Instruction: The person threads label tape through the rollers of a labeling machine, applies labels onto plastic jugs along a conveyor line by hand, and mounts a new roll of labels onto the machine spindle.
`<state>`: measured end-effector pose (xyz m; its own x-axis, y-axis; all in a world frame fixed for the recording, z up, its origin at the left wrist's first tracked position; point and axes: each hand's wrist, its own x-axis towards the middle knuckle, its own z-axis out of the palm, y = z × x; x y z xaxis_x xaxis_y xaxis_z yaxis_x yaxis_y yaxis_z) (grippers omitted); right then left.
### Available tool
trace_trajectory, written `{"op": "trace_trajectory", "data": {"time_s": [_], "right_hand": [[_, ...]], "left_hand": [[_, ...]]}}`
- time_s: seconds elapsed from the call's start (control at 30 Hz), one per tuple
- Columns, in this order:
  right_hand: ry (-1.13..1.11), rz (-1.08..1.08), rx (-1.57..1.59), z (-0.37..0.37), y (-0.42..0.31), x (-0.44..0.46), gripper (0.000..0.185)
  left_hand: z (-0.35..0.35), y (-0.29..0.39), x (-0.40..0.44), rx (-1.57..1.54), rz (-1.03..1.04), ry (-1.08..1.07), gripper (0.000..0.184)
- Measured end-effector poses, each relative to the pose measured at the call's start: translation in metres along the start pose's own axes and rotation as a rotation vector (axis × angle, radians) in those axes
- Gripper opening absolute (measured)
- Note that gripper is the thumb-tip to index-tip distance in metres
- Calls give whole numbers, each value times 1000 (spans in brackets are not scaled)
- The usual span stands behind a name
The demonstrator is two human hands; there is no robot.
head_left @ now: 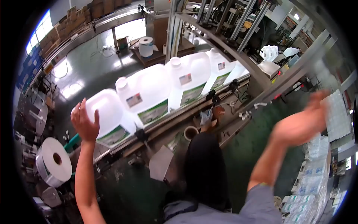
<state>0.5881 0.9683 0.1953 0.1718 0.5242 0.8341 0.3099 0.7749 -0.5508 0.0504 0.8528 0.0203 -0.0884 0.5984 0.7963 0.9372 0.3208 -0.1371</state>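
Note:
A row of white plastic jugs with green-and-white labels stands on the conveyor in front of me. My left hand [86, 121] is open with fingers apart, against or just in front of the leftmost jug [106, 108]; I cannot tell whether it touches. To the right of it are a second jug [147, 89] and a third jug [192, 72], both with white caps and small printed stickers. Off to the right, away from the jugs, my right hand [300, 125] is raised and blurred by motion. Its fingers look stretched out, and nothing shows in it.
The conveyor rail [156, 130] runs diagonally before me. A large label roll [54, 162] is at the left, and a metal machine frame [227, 48] rises over the line's right end. Plastic-wrapped stacks [309, 179] stand at the right. A smaller white roll [145, 46] is behind.

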Motion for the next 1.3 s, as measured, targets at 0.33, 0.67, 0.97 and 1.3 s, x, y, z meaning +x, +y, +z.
{"op": "trace_trajectory", "data": {"time_s": [0.33,0.67,0.97,1.3], "right_hand": [[-410,291,121,-146,108,351,48],[-57,490,283,-118,42,231,37],[-204,636,276,-87,15,273,39],[353,1250,643,-108,9,256,45]], "left_hand": [[4,-8,-7,-60,-44,24,56],[3,-7,-15,-65,-17,-26,56],[-22,-14,41,-80,-134,-728,76],[-159,52,400,-401,-684,-1107,42]]}}
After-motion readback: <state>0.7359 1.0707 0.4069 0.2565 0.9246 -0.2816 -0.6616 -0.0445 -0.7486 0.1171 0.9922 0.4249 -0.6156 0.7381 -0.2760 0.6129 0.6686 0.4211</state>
